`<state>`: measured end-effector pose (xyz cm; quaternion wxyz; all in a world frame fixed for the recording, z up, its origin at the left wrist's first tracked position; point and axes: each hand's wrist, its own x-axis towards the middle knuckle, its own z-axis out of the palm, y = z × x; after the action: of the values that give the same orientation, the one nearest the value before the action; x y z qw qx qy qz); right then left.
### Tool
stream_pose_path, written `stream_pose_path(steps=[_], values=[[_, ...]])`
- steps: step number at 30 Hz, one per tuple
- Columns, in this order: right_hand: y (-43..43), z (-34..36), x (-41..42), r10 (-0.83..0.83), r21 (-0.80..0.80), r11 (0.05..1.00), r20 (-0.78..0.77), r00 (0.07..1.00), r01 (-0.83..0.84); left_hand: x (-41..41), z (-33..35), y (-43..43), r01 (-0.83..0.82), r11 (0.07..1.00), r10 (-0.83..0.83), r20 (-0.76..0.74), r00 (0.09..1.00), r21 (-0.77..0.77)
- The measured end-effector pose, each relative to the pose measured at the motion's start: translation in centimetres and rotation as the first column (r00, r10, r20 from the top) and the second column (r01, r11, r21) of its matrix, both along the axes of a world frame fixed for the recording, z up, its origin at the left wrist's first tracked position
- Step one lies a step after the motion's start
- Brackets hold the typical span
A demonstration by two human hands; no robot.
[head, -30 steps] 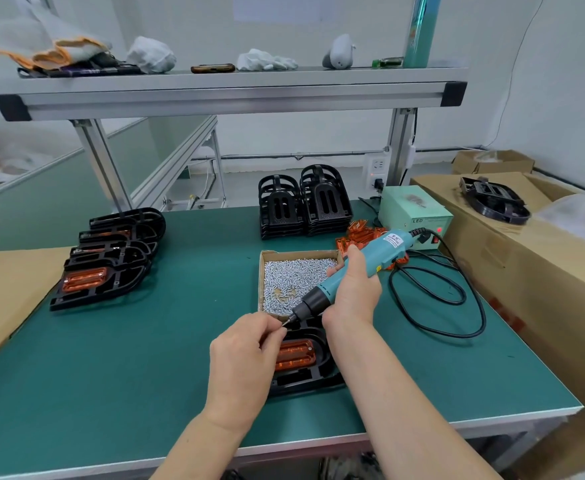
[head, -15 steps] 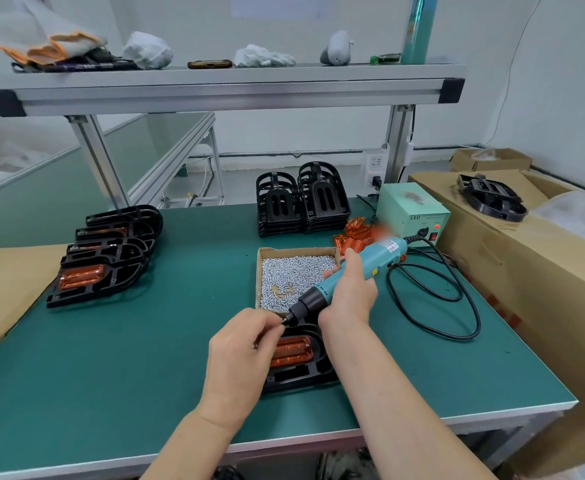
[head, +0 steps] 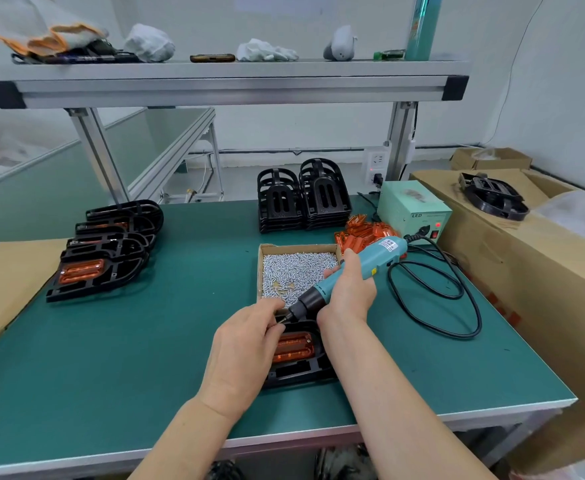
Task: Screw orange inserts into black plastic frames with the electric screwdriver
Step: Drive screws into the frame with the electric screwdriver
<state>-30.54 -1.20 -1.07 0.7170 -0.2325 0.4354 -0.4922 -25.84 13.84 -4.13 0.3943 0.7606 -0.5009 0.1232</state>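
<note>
Just behind the black frame (head: 294, 370) lies the open screw box (head: 299, 248).

teal screwdriver (head: 360, 270) with black nose; orange insert (head: 292, 348) in black frame (head: 298, 370); green table (head: 111, 358).

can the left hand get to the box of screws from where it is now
Probably yes. The left hand sits right at the near edge of the open-topped box of screws. Only the nose of the screwdriver, held by the right hand, is beside it. Nothing covers the box.
</note>
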Motion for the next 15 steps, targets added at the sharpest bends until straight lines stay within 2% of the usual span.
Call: stream_pose_path(steps=[9,15], values=[[0.19,-0.06,0.4,-0.005,-0.021,1.0,-0.009,1.0,0.004,0.2,0.06,0.15,-0.034,0.997,0.032,0.03,0.999,0.063],[0.29,-0.1,0.77,0.007,-0.038,0.999,-0.024,1.0,-0.008,0.51,0.04,0.1,-0.022,0.997,0.023,-0.009,1.0,0.079]])
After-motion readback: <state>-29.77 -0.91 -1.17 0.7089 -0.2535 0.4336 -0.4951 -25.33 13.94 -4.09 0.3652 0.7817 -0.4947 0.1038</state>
